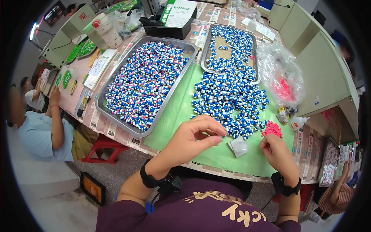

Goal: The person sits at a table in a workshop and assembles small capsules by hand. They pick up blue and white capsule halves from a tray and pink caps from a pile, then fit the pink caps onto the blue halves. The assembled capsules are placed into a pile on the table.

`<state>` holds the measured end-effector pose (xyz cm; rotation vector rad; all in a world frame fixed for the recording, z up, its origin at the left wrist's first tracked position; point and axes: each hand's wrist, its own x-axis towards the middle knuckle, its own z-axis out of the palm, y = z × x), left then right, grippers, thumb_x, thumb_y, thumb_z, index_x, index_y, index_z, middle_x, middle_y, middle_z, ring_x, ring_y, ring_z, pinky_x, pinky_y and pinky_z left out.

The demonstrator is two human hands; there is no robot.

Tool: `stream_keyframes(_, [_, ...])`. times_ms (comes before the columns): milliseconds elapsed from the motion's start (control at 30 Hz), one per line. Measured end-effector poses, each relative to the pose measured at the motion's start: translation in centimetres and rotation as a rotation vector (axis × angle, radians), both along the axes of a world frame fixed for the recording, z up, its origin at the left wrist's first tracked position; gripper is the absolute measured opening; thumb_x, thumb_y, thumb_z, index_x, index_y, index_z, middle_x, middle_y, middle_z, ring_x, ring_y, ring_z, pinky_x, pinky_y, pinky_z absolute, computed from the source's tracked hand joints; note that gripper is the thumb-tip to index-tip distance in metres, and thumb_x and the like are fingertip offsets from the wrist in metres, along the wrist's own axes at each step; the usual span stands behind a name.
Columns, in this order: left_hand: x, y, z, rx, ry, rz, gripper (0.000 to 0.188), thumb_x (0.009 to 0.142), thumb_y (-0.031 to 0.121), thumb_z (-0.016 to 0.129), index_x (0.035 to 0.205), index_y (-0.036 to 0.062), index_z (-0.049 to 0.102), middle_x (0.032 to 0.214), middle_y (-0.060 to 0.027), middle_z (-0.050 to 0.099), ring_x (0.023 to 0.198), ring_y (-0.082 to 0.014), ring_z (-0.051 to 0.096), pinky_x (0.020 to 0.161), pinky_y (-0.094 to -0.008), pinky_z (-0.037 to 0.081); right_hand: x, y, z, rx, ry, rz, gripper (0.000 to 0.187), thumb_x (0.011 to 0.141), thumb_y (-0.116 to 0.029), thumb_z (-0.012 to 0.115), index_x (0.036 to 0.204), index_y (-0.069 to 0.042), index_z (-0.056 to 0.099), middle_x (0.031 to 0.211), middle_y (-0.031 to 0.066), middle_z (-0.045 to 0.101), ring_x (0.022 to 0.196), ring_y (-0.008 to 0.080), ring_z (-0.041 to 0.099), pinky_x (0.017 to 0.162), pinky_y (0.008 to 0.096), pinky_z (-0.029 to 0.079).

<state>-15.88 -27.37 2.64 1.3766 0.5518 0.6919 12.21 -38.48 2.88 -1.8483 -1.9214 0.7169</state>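
My left hand hovers over the near edge of the green mat, thumb and fingers curved but apart, with nothing visible between them. Close to its fingertips lies a small white square pad. At the right, my right hand is closed in a pinch beside a small heap of pink pieces; whatever is in its fingertips is too small to make out. Beyond both hands spreads a loose pile of small blue-and-white pieces, reaching into the mouth of a metal tray.
A larger metal tray full of blue, white and pink pieces stands at left. Rightward are a clear plastic bag with pink pieces and a small white squeeze bottle. A black box stands behind. A co-worker sits left.
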Motion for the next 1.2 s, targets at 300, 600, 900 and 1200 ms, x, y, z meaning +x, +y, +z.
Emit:
stream_keyframes(300, [5.2,-1.9,-0.2,-0.304,-0.239,-0.242,0.014,0.092,0.002,0.058,0.103,-0.0016,0.065,0.107,-0.0099,0.058,0.095,-0.0163,0.061,0.076,-0.0280,0.055,-5.7,0.8,3.8,0.411,0.573,0.007,0.023,0.078,0.011,0.065,0.083,-0.006,0.051,0.091,0.0084,0.060,0.083,0.0178,0.058,0.074,0.0295,0.046])
stream_keyframes(600, [3.9,-1.6,-0.8,-0.018,-0.048,-0.257,0.009,0.090,0.003,0.062,0.097,-0.0014,0.066,0.099,-0.0062,0.057,0.082,-0.0113,0.058,0.068,-0.0239,0.052,-6.0,0.2,3.5,0.359,0.429,0.097,0.022,0.074,0.015,0.063,0.084,-0.003,0.055,0.091,0.0099,0.060,0.074,0.0195,0.060,0.065,0.0288,0.049])
stream_keyframes(900, [3.9,-2.4,-1.6,-0.042,0.041,-0.104,0.022,0.088,-0.001,0.061,0.110,0.0016,0.063,0.101,-0.0052,0.057,0.089,-0.0110,0.057,0.074,-0.0241,0.050,-5.1,0.2,3.0,0.248,0.340,0.046,0.024,0.064,0.018,0.055,0.075,-0.003,0.047,0.084,0.0103,0.059,0.080,0.0259,0.059,0.071,0.0328,0.047])
stream_keyframes(1200, [0.6,-0.7,-2.2,-0.076,0.010,0.157,0.030,0.085,-0.004,0.063,0.114,0.0006,0.061,0.108,-0.0048,0.058,0.093,-0.0098,0.056,0.080,-0.0238,0.050,-4.1,3.8,2.4,0.128,-0.047,0.255,0.021,0.068,0.013,0.054,0.077,-0.003,0.045,0.076,0.0087,0.051,0.076,0.0291,0.052,0.069,0.0370,0.042])
